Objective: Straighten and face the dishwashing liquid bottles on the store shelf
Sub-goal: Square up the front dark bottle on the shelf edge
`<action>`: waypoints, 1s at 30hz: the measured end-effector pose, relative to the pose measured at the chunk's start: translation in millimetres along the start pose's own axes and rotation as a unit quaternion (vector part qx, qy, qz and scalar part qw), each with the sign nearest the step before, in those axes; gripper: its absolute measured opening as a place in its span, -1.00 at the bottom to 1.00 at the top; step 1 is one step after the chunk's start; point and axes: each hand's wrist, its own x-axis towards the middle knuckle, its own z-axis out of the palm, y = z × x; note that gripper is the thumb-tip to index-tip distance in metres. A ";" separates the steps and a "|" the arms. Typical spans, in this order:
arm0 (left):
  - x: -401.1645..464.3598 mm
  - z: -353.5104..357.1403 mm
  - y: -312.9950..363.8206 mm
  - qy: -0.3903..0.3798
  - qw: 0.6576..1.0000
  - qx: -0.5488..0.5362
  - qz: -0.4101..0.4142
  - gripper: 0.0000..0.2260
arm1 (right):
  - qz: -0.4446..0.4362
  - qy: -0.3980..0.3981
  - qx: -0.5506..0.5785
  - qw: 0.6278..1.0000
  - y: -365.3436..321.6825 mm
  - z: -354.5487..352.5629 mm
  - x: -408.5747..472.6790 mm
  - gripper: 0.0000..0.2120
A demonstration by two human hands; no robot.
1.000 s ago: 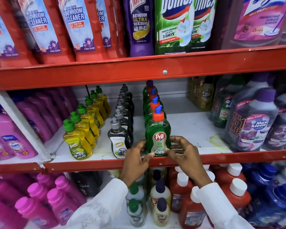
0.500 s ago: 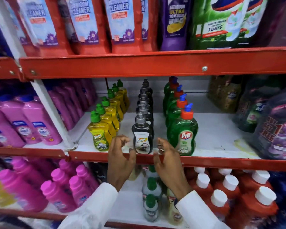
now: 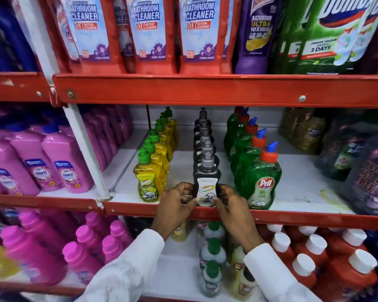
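Observation:
Three rows of dishwashing bottles run front to back on the white middle shelf (image 3: pixel 297 188). The front black Super bottle (image 3: pixel 207 184) stands at the shelf lip with its label facing me. My left hand (image 3: pixel 176 202) grips its left side and my right hand (image 3: pixel 231 206) grips its right side, thumbs on the label. To its left is the yellow Super bottle (image 3: pixel 148 180) with a green cap. On the right stands the green Pril bottle (image 3: pixel 261 182) with an orange cap, label forward.
A red shelf edge (image 3: pixel 292 219) runs under the bottles and another red shelf edge (image 3: pixel 205 90) above. Pink bottles (image 3: pixel 59 168) fill the left bay past a white upright (image 3: pixel 83 149). Big purple packs (image 3: pixel 367 177) stand right. Red bottles (image 3: pixel 336 269) and small bottles (image 3: pixel 212 269) sit below.
Both hands left the green Pril bottle, moved left and closed on the front black Super bottle. The camera swung left and closer.

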 end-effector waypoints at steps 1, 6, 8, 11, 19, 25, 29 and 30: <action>0.0 0.2 -1.1 0.001 1.000 -0.006 0.001 -0.71 | 0.002 0.000 -0.003 1.000 -0.3 0.6 0.0 -0.67; -1.4 -1.1 3.5 0.004 1.000 -0.026 -0.004 -0.70 | 0.021 0.030 0.030 0.999 -3.4 3.5 -4.5 -0.68; -7.7 -5.7 6.1 0.019 0.999 -0.039 0.005 -0.70 | 0.025 0.111 0.080 0.990 -8.9 8.2 -15.0 -0.69; -27.2 -24.7 8.8 0.125 0.991 -0.039 0.042 -0.82 | -0.027 0.234 0.096 0.967 -26.7 21.4 -36.3 -0.79; -32.8 -96.3 -45.3 0.260 0.964 -0.036 -0.032 -0.73 | -0.105 0.077 0.108 0.986 -82.5 88.1 -13.2 -0.66; -16.2 -110.7 -67.0 0.090 0.994 0.067 -0.009 -0.65 | -0.094 -0.039 0.039 0.994 -88.0 106.8 23.6 -0.58; -12.5 -114.7 -72.3 0.063 0.997 0.052 0.003 -0.68 | -0.074 -0.040 0.041 0.996 -81.2 109.8 28.3 -0.65; -12.3 -114.7 -71.9 0.060 0.997 0.046 0.003 -0.69 | -0.065 -0.039 0.038 0.996 -80.3 109.9 28.3 -0.66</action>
